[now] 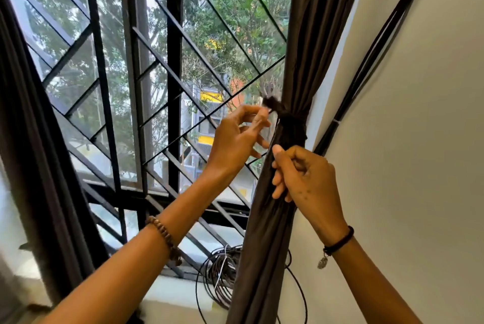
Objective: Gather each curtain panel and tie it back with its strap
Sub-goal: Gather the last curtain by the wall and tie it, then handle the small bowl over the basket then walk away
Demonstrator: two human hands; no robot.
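Note:
A dark brown curtain panel (306, 43) hangs at the right of the window, bunched into a narrow column. A matching strap (292, 120) is wrapped tight around it at mid height, one short end (272, 103) sticking out to the left. My left hand (235, 137) pinches that loose end between thumb and fingertips. Just below the strap, my right hand (303, 174) is closed on the gathered folds. A second dark curtain panel (31, 140) hangs loose along the left edge of the view.
Black metal window bars (172, 61) stand behind the glass. On the sill (167, 295) a coil of black cable (222, 274) lies beside the curtain's lower part. Two black cables (372, 61) run up the white wall (419, 140) on the right.

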